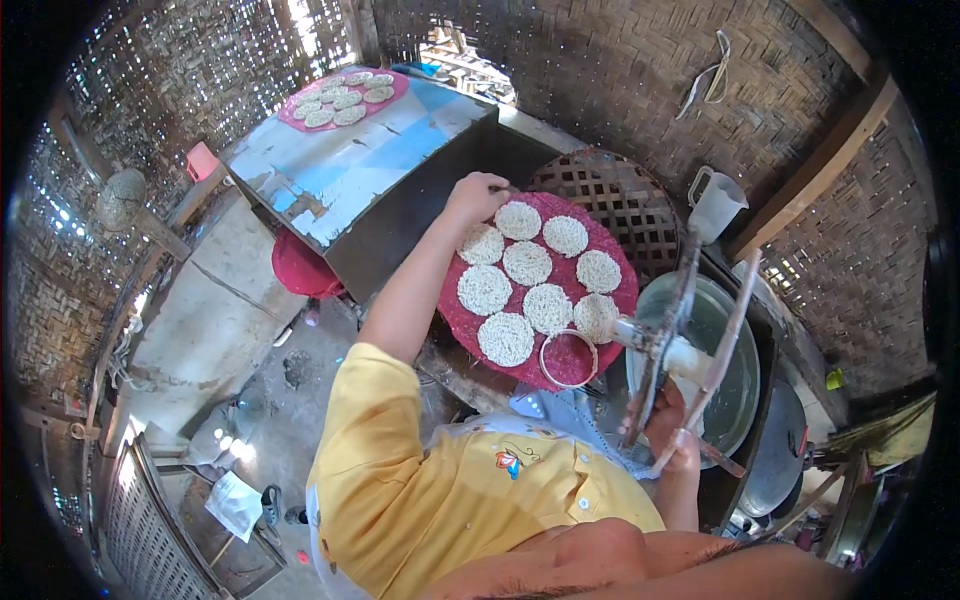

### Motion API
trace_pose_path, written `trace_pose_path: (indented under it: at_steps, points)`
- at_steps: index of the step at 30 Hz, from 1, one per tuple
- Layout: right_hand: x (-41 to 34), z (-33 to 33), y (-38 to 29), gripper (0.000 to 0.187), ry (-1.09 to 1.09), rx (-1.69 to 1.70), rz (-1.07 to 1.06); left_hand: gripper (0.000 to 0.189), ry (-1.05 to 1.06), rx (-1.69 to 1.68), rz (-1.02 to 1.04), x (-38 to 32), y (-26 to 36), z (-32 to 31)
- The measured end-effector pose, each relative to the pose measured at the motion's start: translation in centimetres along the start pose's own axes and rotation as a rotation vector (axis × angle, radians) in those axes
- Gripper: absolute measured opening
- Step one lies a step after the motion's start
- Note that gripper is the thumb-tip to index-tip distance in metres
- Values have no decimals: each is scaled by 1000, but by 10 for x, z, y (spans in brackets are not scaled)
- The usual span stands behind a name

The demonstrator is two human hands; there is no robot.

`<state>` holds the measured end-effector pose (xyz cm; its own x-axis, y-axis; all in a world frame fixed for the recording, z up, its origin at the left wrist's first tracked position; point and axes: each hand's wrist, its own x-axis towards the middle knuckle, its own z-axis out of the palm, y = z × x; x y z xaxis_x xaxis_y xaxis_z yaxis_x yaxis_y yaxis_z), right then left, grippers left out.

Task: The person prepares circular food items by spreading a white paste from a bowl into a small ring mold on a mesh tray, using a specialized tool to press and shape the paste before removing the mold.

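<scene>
A round pink cloth-like mat (520, 301) lies before me, bearing several pale discs (527, 262) of grain-like or stringy food. On the mat's near right part sits a thin pale ring (568, 358). My left hand (477, 199) is at the mat's far left rim, fingers curled at the edge. At the right, my right hand (664, 424) is closed around a tool with long wooden bars (724, 356) and a white cylinder (686, 358); the bars partly hide the fingers. The cylinder's left end is over the mat's right edge, beside a disc.
A large basin of liquid (731, 382) stands at the right, with a plastic jug (716, 204) beyond it. Behind the mat leans an open-weave basket (611, 199). A blue-and-white topped box (360, 161) carries another pink mat (289, 112) of discs. Woven walls (585, 82) surround me.
</scene>
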<state>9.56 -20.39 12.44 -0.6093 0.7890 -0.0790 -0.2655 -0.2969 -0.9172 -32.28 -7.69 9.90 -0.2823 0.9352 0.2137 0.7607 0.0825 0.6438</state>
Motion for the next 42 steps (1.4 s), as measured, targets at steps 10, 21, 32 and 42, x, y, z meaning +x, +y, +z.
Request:
trace_pose_path:
  at_steps: [10,21,32,42]
  points:
    - [-48,-36,-7,100,268,-43,-237,32,-209,376,123,74,-69,66]
    - [-53,-40,-7,101,299,-92,-229,33,-48,249,108,78,-49,71]
    - [-58,-42,1,104,384,-125,-206,28,-210,51,236,64,-22,47]
    - [-57,-45,2,97,314,-142,-171,30,-256,76,26,53,-24,15]
